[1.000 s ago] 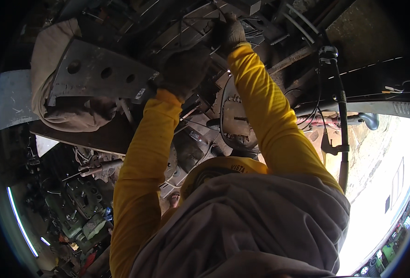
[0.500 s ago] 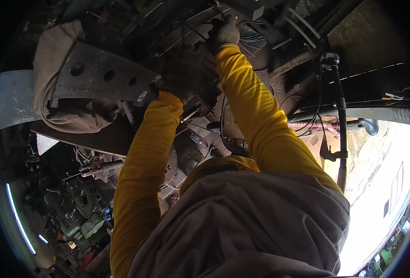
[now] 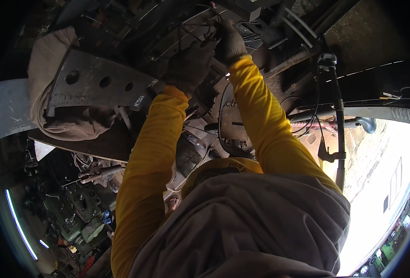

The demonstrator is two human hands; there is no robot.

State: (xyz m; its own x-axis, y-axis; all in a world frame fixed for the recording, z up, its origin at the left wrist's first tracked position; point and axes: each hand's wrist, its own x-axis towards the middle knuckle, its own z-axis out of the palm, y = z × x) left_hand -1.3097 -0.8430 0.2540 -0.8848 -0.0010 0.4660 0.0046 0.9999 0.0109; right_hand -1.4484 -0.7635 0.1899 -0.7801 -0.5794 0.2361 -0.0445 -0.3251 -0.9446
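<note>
My left hand, in a dark work glove, reaches into the shadowed metalwork at the far middle. Its fingers look curled, with their tips close to my other hand. Just right of it, my right hand wears a knitted glove and is closed at the dark metal parts. What either hand grips is hidden by shadow and the gloves. Thin dark rods, forming a bent frame, stand just beyond the hands. To the left lies a grey steel plate with three round holes, a brown cloth bunched around its far end.
A bundle of cables lies right of my hands. Farther right stands a black upright tube with a hanging cable and lever. Below my hands is a dark looped hose. Green machinery fills the lower left.
My right hand has shifted nearer and slightly right, turning into shadow. My left hand has moved a little right and farther away, so the two are closer together.
</note>
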